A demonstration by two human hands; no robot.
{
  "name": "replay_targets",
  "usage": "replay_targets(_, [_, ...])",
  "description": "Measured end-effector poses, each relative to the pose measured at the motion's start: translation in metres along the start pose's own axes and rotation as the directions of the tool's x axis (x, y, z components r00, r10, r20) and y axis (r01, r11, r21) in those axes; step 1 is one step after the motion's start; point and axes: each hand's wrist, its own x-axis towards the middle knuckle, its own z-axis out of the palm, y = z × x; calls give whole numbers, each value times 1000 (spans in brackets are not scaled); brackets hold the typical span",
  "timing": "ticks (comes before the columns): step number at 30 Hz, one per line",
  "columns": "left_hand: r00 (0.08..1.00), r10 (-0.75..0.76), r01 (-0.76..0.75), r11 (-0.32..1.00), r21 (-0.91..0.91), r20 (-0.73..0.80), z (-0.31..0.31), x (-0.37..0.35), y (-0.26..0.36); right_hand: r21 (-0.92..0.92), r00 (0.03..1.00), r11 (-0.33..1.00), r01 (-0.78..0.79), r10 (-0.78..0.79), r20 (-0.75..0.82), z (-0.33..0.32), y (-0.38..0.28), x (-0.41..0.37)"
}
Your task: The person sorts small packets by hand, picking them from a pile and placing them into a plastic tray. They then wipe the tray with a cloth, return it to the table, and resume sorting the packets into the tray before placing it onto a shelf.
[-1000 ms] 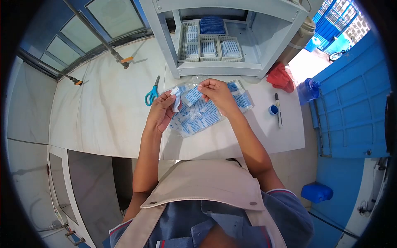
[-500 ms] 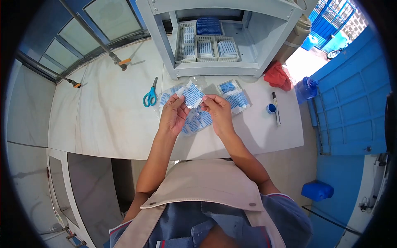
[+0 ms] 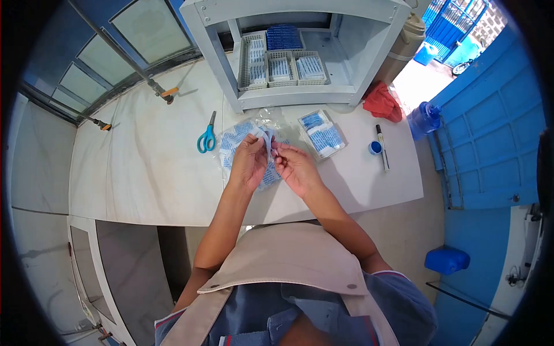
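A small white sachet with blue print (image 3: pixel 268 137) is pinched upright in my left hand (image 3: pixel 249 164), turned nearly edge-on to me. My right hand (image 3: pixel 296 168) closes its fingertips on the sachet's right side, partly hiding it. Beneath both hands lies a clear plastic bag (image 3: pixel 231 141) full of similar blue-and-white sachets. To the right of my right hand is a clear tray (image 3: pixel 323 136) holding more of these sachets. Teal-handled scissors (image 3: pixel 206 138) lie left of the bag, blades pointing away from me.
A black-and-white marker (image 3: pixel 383 149) and a small blue round cap (image 3: pixel 374 148) lie on the right of the white table (image 3: pixel 156 173). Behind, a grey shelf (image 3: pixel 300 98) holds baskets (image 3: pixel 281 69) of packets. A red cloth (image 3: pixel 382 102) sits at the back right.
The sachet has turned from facing me to nearly edge-on. My right hand has moved left and rolled palm-up, its fingers closer to my left hand.
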Motion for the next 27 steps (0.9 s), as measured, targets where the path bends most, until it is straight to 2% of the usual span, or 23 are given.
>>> replay_targets(1, [997, 7, -5, 1000, 30, -73, 3, -1, -2, 1, 1000, 1000, 0, 0, -1, 2, 2, -2])
replay_targets(4, [995, 5, -3, 1000, 24, -99, 14, -2, -3, 12, 998, 999, 50, -49, -37, 5, 1, -11])
replay_targets(7, [998, 50, -46, 995, 87, -44, 14, 1, -9, 39, 996, 996, 85, -85, 4, 2, -4, -18])
replay_targets(8, [998, 44, -41, 995, 86, -41, 16, 1, -14, -231, 992, 966, 116, -125, -25, 0, -9, -21])
replay_targets(9, [990, 118, -109, 988, 110, -76, 25, -2, -17, -484, 985, 866, 128, -169, -41, 0, -12, -23])
replay_targets(10, [975, 192, -176, 975, 136, -109, 33, -4, -19, -483, 984, 866, 129, -171, -44, 2, -11, -27])
replay_targets(11, [976, 188, -173, 976, 136, -108, 38, -6, -19, -784, 881, 511, 354, -462, 97, 6, -8, -31])
replay_targets(12, [976, 195, -181, 974, 139, -95, 43, -6, -19, -899, 705, 13, 438, -625, 335, 8, -6, -33])
replay_targets(13, [976, 202, -189, 972, 141, -81, 47, -6, -20, -900, 703, 11, 435, -629, 332, 5, -3, -29])
replay_targets(15, [982, 181, -171, 974, 147, -52, 44, -2, -25, -846, 580, -10, 534, -723, 375, -3, 2, -18])
replay_targets(19, [989, 148, -144, 968, 205, -7, 38, -1, -28, -862, 625, -36, 505, -673, 395, -2, -5, -20])
replay_targets(21, [993, 121, -117, 970, 214, -6, 39, -1, -27, -894, 718, 89, 439, -633, 290, 0, -16, -29])
replay_targets(22, [995, 99, -95, 970, 222, -9, 39, -1, -27, -895, 719, 89, 438, -632, 289, -10, -25, -27])
replay_targets(24, [994, 96, -84, 977, 197, -49, 43, -1, -26, -950, 574, -148, 274, -767, 285, -37, -56, -20])
replay_targets(26, [992, 90, -73, 982, 173, -89, 44, 0, -28, -896, 440, -443, 4, -804, 400, -41, -82, -24])
replay_targets(27, [996, 65, -51, 980, 190, -66, 42, 2, -30, -897, 442, -443, 2, -804, 398, -54, -87, -20])
